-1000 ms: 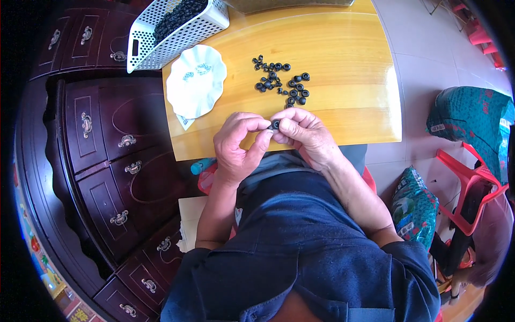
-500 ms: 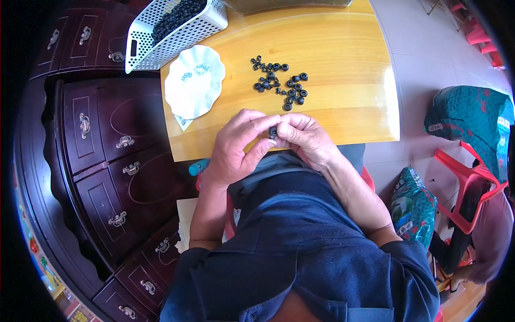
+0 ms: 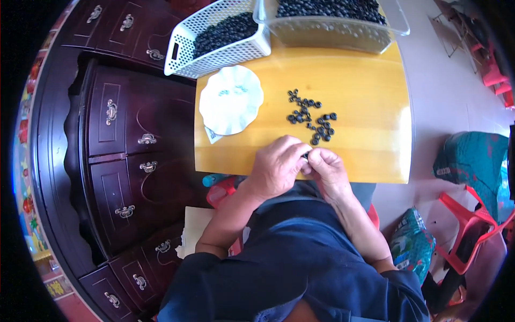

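Observation:
My left hand (image 3: 278, 167) and my right hand (image 3: 329, 170) meet over the near edge of the wooden table (image 3: 370, 145). Between their fingertips is a small black round part (image 3: 306, 155), mostly covered by the fingers. Both hands are closed on it in a pinch. Just beyond them lie several loose black ring-like parts (image 3: 320, 129), with smaller black pieces (image 3: 303, 103) scattered farther up. To the left is a white scalloped plate (image 3: 222, 115) holding a few tiny pieces, too small to make out.
A white perforated basket (image 3: 260, 47) full of black parts stands at the back left. Beside it, a clear plastic bin (image 3: 343, 40) holds more. A dark wooden cabinet (image 3: 102, 137) borders the left; teal bags (image 3: 466, 161) and a red stool (image 3: 456, 249) are at right.
The view has tilted upward, bringing more of the basket and the clear bin into sight. My hands stay together, and the black part between them is now more hidden.

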`<state>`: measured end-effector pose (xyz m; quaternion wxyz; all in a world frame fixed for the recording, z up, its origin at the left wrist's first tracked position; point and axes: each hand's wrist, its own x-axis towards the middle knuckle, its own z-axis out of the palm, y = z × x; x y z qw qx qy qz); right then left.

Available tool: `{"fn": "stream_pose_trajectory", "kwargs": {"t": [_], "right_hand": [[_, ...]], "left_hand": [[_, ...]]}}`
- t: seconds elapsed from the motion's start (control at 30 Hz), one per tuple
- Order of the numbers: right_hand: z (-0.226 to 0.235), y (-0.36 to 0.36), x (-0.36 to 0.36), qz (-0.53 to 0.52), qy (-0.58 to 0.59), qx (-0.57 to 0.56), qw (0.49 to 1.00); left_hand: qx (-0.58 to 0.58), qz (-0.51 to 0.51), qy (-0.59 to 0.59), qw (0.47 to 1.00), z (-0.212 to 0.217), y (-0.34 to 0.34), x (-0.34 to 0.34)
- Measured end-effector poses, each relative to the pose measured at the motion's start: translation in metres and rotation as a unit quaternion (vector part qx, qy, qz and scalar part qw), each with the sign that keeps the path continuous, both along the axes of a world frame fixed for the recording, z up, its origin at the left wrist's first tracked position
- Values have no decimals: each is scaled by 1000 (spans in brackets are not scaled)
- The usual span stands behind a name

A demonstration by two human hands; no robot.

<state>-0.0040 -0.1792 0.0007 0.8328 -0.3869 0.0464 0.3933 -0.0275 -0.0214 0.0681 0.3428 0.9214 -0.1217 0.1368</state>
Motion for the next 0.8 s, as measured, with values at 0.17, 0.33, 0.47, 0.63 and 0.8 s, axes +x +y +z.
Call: {"fn": "stream_pose_trajectory", "kwargs": {"t": [0.17,0.33,0.47,0.63,0.8], "right_hand": [[-1,0,-3,-26,-3,18,1000],[1,-1,-4,-21,-15,-12,1000],[1,2,-8,-55,-69,-34,996],[-3,1,-4,-53,-46,-10,997],[-2,1,-1,-68,-44,15,997]], "left_hand": [[-10,-10,5,1000,2,0,-1],[20,-7,-12,1000,4,1,-3],[12,-15,-8,1000,4,3,-4],[-44,1,-1,999,-1,1,2],[-60,-5,-16,998,-6,1,8]]}}
